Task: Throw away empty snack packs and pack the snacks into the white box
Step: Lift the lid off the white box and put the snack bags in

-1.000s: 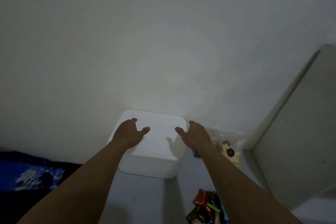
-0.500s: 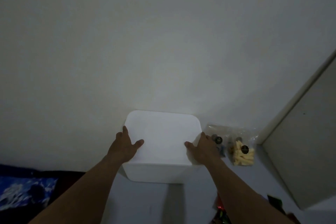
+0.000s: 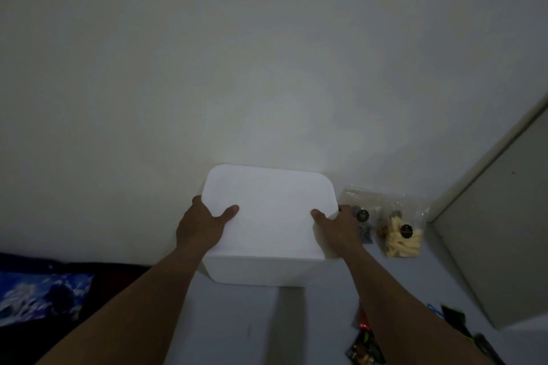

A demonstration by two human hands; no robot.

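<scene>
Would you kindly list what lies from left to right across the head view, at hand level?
Blue patterned cloth → left hand → white rounded-square box → right hand → clear plastic bag of pale yellow snack sticks → grey cabinet panel.

Head camera looks forward and down, close above the white box [image 3: 268,210].

The white box [image 3: 268,216] is plain white all over, without any print. The bench [image 3: 243,329] under it is pale bluish grey, and the wall [image 3: 267,68] behind is a dull grey-white. The clear bag [image 3: 397,246] shows pale yellow sticks inside and carries a round black sticker [image 3: 405,230]. The wrappers [image 3: 363,350] at the lower edge are black with some red and yellow. At the left, a cloth [image 3: 38,296] is deep blue with a white cloudy pattern.
</scene>
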